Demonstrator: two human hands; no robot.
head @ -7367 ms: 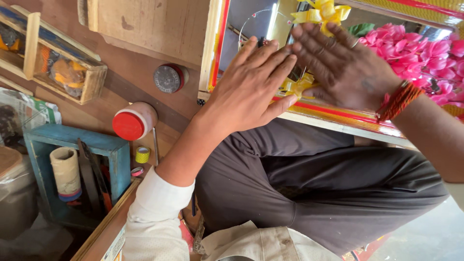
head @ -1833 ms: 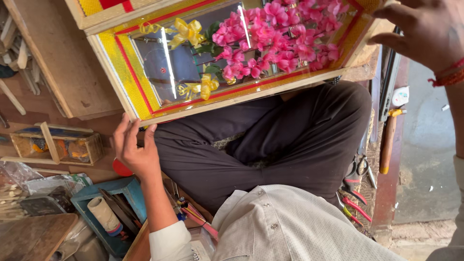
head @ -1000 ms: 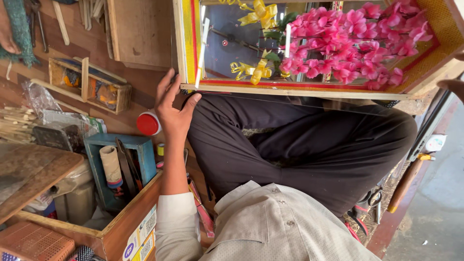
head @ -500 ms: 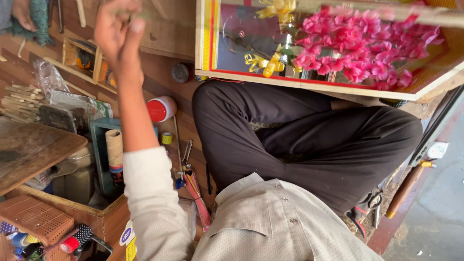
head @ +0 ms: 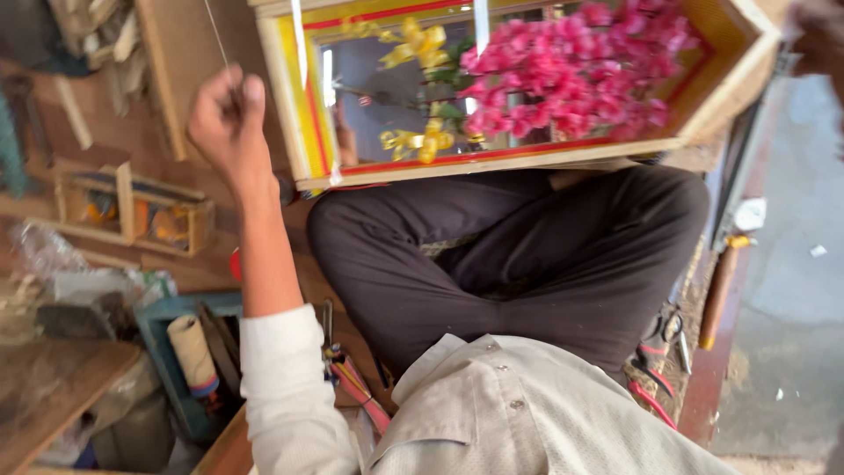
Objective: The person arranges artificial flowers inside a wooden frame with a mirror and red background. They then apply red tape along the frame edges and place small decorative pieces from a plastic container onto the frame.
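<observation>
My left hand (head: 227, 121) is raised at the upper left, fingers pinched shut on a thin thread (head: 215, 35) that runs up out of view. A glass-fronted wooden box (head: 299, 105) with yellow and red borders rests across my crossed legs in dark trousers (head: 527, 264). Inside it are pink flowers (head: 571, 75) and yellow ribbon bows (head: 418, 44). My right hand (head: 818, 35) is a blur at the top right edge, beside the box's far corner. Its grip is hidden.
A blue tool tray (head: 167, 352) with a roll of tape (head: 192, 352) sits at the lower left. Small wooden frames (head: 132, 207) lie beyond it. Red-handled pliers (head: 655, 369) and a wood-handled tool (head: 721, 281) lie to the right. A wooden board (head: 176, 79) stands behind my left hand.
My left hand left the box's lower corner, rose and now pinches a thread. The box shifted right in view as my head turned.
</observation>
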